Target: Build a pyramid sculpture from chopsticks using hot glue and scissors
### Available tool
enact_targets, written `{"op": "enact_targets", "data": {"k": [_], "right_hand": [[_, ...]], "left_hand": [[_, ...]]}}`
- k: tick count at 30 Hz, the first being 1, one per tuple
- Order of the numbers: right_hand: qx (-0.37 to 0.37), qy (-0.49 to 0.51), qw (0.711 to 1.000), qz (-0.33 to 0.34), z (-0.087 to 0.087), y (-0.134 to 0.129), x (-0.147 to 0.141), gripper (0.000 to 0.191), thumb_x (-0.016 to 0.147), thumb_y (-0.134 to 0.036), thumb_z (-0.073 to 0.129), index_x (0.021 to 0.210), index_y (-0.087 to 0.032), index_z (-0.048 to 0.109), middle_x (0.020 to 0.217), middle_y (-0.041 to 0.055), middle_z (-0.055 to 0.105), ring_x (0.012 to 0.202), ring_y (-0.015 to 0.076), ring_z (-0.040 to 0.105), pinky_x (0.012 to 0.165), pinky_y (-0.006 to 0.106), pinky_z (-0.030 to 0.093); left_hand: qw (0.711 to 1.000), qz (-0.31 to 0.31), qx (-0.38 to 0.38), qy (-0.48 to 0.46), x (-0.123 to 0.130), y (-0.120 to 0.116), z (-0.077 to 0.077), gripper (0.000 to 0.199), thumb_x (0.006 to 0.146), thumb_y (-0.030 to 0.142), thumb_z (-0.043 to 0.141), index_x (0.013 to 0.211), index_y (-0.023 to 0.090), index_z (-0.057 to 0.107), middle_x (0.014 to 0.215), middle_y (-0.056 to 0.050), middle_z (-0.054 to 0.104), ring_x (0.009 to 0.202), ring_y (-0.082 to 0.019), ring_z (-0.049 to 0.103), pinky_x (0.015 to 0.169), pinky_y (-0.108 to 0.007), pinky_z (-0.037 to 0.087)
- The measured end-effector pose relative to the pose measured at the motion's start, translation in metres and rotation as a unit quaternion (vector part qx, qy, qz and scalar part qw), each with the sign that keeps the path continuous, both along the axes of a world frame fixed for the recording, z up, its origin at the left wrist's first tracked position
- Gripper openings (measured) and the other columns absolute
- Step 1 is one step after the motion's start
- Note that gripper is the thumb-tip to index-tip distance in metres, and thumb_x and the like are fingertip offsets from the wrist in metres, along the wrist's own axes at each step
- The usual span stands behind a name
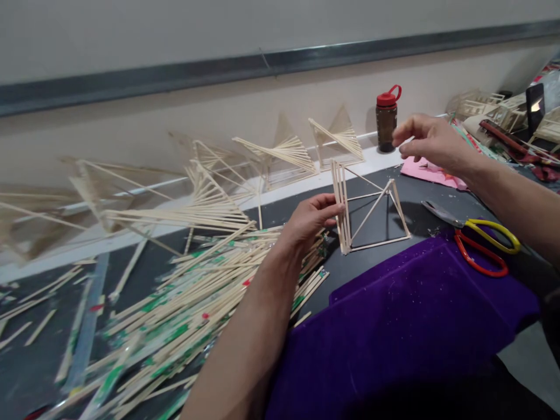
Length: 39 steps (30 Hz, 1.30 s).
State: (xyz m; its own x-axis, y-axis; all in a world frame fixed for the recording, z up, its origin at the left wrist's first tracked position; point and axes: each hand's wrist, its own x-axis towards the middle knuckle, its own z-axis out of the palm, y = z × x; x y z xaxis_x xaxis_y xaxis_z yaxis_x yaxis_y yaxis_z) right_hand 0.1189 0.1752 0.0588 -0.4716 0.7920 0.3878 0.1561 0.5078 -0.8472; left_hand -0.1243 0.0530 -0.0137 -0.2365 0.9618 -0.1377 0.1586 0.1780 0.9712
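Observation:
My left hand (312, 217) grips the near upright side of a small frame (380, 242) of thin wooden sticks, thumb and fingers closed on a row of close-set sticks. The frame stands on the dark table and has slanted sticks meeting at a peak on its right. My right hand (431, 140) is raised in the air right of the frame, in front of a brown bottle with a red lid (387, 119). Its fingers are bent but apart, and nothing shows between them. Scissors (464, 224) with yellow and red handles lie below the right forearm.
A purple cloth (394, 326) covers the near edge. Loose sticks and wrappers (188, 297) pile up at left beside a ruler (91, 321). Several finished-looking stick models (280, 154) line the wall. A pink sheet (431, 172), a phone (534, 108) and more stick pieces sit at right.

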Motion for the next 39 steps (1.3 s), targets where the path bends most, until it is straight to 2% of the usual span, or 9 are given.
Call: {"op": "enact_targets", "data": {"k": [8,15,19,22,25,28,31,35,39], "right_hand": [[-0.035,-0.112,0.985,0.125,0.026,-0.007,-0.047,0.02,0.074,-0.002,0.061,0.064,-0.019,0.068,0.063,0.0024,0.066,0.055,0.013,0.057,0.051,0.028,0.041],[0.009,-0.259,0.943,0.208,0.009,0.011,-0.082,0.022,0.056,-0.007,0.085,0.055,-0.018,0.066,0.045,-0.0034,0.056,0.056,0.0134,0.058,0.052,0.026,0.042],[0.044,-0.23,0.959,0.161,-0.007,0.021,-0.104,0.036,0.056,-0.017,0.088,0.045,-0.02,0.054,0.044,-0.0059,0.052,0.056,0.0109,0.058,0.051,0.023,0.041],[0.056,-0.251,0.94,0.226,-0.01,0.02,-0.11,0.041,0.055,-0.023,0.088,0.041,-0.02,0.05,0.041,-0.0082,0.049,0.046,0.007,0.052,0.045,0.021,0.037],[0.008,-0.33,0.884,0.329,0.003,0.007,-0.102,0.027,0.053,-0.022,0.087,0.048,-0.019,0.06,0.043,-0.0068,0.054,0.045,0.0074,0.05,0.045,0.022,0.037],[-0.063,-0.248,0.898,0.357,0.028,-0.015,-0.083,0.017,0.067,-0.032,0.076,0.069,-0.015,0.073,0.059,0.0005,0.065,0.056,0.0102,0.056,0.056,0.025,0.045],[-0.05,-0.064,0.951,0.3,0.056,-0.034,-0.059,0.017,0.069,-0.035,0.073,0.069,-0.018,0.07,0.056,-0.0015,0.06,0.055,0.01,0.051,0.054,0.025,0.041],[-0.015,0.083,0.98,0.179,0.088,-0.04,-0.021,0.024,0.066,-0.039,0.076,0.063,-0.025,0.056,0.055,-0.0039,0.048,0.053,0.0111,0.043,0.057,0.029,0.043],[-0.093,0.142,0.981,0.094,0.089,-0.011,0.02,0.026,0.072,-0.03,0.065,0.056,-0.026,0.046,0.055,-0.0021,0.044,0.051,0.0102,0.036,0.056,0.031,0.039]], "left_hand": [[0.995,-0.008,0.009,-0.099,0.005,0.008,0.006,0.035,0.054,0.031,0.084,0.084,0.018,0.073,0.084,-0.003,0.072,0.075,-0.013,0.061,0.071,-0.028,0.044],[0.995,-0.002,0.008,-0.101,0.009,0.006,0.006,0.028,0.053,0.026,0.082,0.078,0.018,0.071,0.075,-0.002,0.069,0.071,-0.014,0.06,0.067,-0.027,0.042],[0.996,-0.017,0.017,-0.087,0.009,0.006,0.005,0.025,0.055,0.028,0.08,0.076,0.018,0.071,0.074,-0.002,0.067,0.069,-0.014,0.058,0.068,-0.029,0.042],[0.997,-0.018,0.018,-0.071,0.009,0.006,0.003,0.023,0.059,0.029,0.077,0.078,0.018,0.071,0.074,-0.002,0.067,0.07,-0.014,0.058,0.069,-0.03,0.042],[0.997,-0.014,0.017,-0.073,0.01,0.006,0.001,0.02,0.059,0.027,0.076,0.076,0.017,0.07,0.074,-0.002,0.068,0.071,-0.015,0.059,0.071,-0.031,0.041],[0.996,-0.01,0.01,-0.085,0.011,0.006,0.001,0.023,0.058,0.026,0.077,0.079,0.017,0.071,0.076,-0.003,0.07,0.073,-0.015,0.06,0.072,-0.031,0.042],[0.997,0.005,0.006,-0.079,0.013,0.006,0.001,0.031,0.056,0.026,0.08,0.085,0.018,0.073,0.077,-0.003,0.07,0.075,-0.016,0.061,0.071,-0.03,0.041],[0.998,0.015,0.03,-0.062,0.013,0.007,0.001,0.034,0.058,0.031,0.079,0.088,0.018,0.072,0.085,-0.004,0.071,0.079,-0.016,0.062,0.071,-0.029,0.043],[0.996,0.033,0.053,-0.066,0.007,0.006,0.002,0.041,0.054,0.036,0.082,0.088,0.018,0.071,0.09,-0.005,0.072,0.08,-0.017,0.063,0.069,-0.028,0.045]]}}
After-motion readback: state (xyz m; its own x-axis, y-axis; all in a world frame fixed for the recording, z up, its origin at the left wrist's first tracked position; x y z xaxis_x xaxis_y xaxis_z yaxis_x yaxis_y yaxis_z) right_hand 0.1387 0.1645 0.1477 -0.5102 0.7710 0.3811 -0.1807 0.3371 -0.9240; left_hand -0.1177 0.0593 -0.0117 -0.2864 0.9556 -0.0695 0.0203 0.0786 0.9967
